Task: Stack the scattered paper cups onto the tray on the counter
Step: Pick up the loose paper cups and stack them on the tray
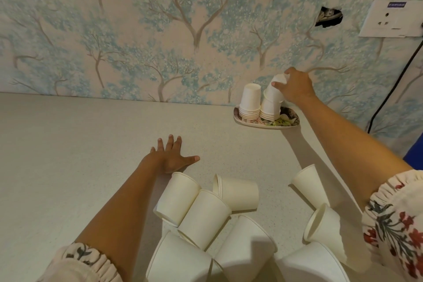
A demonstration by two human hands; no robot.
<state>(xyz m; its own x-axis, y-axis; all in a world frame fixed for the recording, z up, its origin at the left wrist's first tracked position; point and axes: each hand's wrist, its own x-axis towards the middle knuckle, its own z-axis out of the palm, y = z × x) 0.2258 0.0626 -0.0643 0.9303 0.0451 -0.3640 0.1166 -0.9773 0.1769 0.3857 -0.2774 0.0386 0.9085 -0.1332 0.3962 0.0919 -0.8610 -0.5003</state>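
Right hand (297, 89) sets an upturned paper cup (275, 89) on a stack at the tray (240, 119).

Its fingers (280, 86) curl round the tilted cup, thumb on the near side, just above the right stack (270, 110); the left stack (250, 104) stands just beside it, both upside down on the flowered tray against the wall. The left hand (170, 158) lies flat on the table (68, 155), fingers (170, 142) spread and holding nothing. Just behind that palm, the loose cups (206, 213) lie tipped over on the table, several touching.
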